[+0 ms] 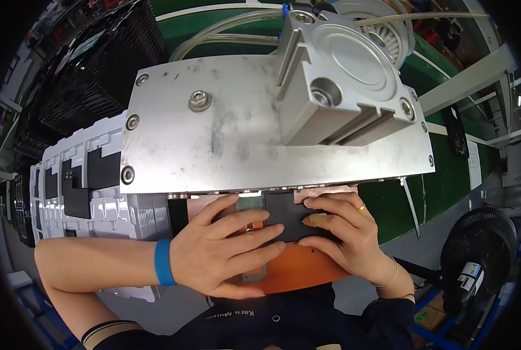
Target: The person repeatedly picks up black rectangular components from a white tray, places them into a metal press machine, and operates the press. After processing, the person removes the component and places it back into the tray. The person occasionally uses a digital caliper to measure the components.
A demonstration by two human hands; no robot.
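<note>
My left hand [228, 248], with a blue band at the wrist, lies over a narrow metal strip [254, 274] at the front of a machine. Its fingers are spread and point right, gripping nothing that I can see. The fingers of my right hand [345, 230] are bent around the right side of a dark grey flat piece [283, 213], thumb at its near edge. Part of that piece is hidden under the machine's silver metal housing [213, 140]. Below both hands spreads an orange surface [301, 268]. A pinkish block [330, 191] sits behind my right fingers.
A silver pneumatic cylinder [348, 81] stands on the housing, with clear hoses [231, 26] behind. White trays [109, 216] holding black flat parts [76, 195] are stacked at left, with black crates [97, 64] beyond. A black fan [476, 251] stands at right, beside the green tabletop [383, 216].
</note>
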